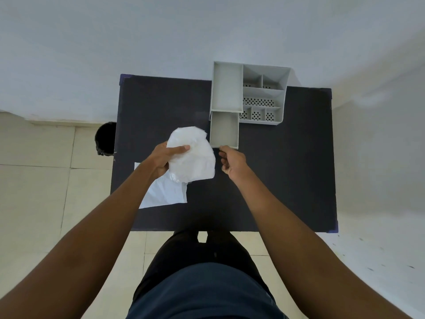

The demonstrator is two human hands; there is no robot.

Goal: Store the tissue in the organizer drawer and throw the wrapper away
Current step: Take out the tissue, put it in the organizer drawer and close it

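Observation:
My left hand (163, 161) is shut on a white bundle of tissue (192, 157), with crinkly clear wrapper around it, held above the black table (287, 180). The grey organizer (262, 93) stands at the table's far edge. Its drawer (224, 130) is pulled out toward me and looks empty. My right hand (232, 163) is at the drawer's front edge, thumb on the lip and fingers curled under. The bundle is just left of the drawer.
A flat white sheet (164, 195) lies on the table under my left forearm. A black bin (105, 139) stands on the tiled floor left of the table. A white wall runs behind and to the right.

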